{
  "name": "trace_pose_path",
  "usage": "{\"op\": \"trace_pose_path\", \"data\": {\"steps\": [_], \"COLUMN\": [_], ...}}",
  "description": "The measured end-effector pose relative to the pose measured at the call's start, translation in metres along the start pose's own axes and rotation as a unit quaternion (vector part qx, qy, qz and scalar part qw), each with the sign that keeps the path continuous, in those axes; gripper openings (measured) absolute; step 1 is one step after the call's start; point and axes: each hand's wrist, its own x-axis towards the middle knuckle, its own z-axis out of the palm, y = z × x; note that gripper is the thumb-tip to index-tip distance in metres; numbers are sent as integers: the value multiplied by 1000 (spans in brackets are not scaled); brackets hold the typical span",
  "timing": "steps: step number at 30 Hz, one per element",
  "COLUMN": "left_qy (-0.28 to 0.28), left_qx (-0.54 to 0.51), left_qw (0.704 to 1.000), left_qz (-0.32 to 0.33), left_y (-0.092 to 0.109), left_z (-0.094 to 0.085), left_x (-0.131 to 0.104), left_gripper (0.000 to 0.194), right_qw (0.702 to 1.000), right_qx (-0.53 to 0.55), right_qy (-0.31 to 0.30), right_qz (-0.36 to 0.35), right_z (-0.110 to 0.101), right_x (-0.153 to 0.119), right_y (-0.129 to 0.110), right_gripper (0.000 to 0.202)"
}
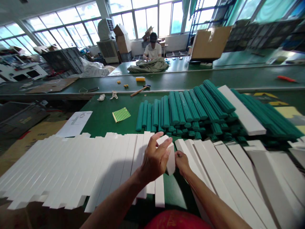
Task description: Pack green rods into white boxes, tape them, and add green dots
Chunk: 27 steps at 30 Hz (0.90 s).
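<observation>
Left hand (154, 159): fingers partly open, curled about the white box (171, 163) and apparently gripping it; the box sits between the hands, tilted, one end toward the wearer
Right hand (182, 162): fingertips drawn nearly together at the box's right edge; whether they pinch it, I cannot tell
Step in hand: seemingly the handling of this one box near its end; the next move would call for a steady left hold and right fingers kept clear of the neighbouring boxes
White rows: boxes side by side on the left (71, 165); more lie slanted on the right (214, 168)
Green rolls (186, 108): ribbed, heaped beyond the hands; another white box (243, 111) lies among them
Green bench (100, 116): sticker sheet (121, 114), printed paper (75, 123); a hammer (139, 91) farther off
Room: bright windows (83, 12); a co-worker (152, 49) sits behind bunched cloth (150, 65)
</observation>
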Motion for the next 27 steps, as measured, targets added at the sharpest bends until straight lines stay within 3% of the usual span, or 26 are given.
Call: {"op": "trace_pose_path", "data": {"steps": [4, 6, 9, 12, 19, 23, 27], "left_qy": [8, 20, 31, 45, 42, 49, 39], "left_qx": [-5, -5, -11, -5, -7, -12, -30], "left_qw": [1000, 999, 999, 998, 999, 999, 999], "left_qz": [19, 27, 36, 34, 7, -5, 3], "left_y": [6, 9, 15, 20, 32, 35, 32], "left_z": [13, 19, 27, 35, 43, 41, 36], "left_x": [8, 14, 22, 26, 20, 21, 22], "left_gripper": [36, 33, 36, 50, 64, 66, 64], "right_qw": [990, 970, 954, 956, 968, 979, 977], "right_qx": [92, 173, 194, 143, 61, 113, 124], "right_qy": [-12, -58, -112, -117, -65, -94, -167], "right_qz": [-103, -160, -201, -227, -237, -140, -40], "right_z": [-39, -57, -70, -69, -60, -59, -62], "right_x": [-37, -60, -93, -107, -103, -101, -99], "right_y": [-65, -102, -138, -149, -150, -159, -171], "right_gripper": [27, 28, 22, 21, 31, 49, 47]}}
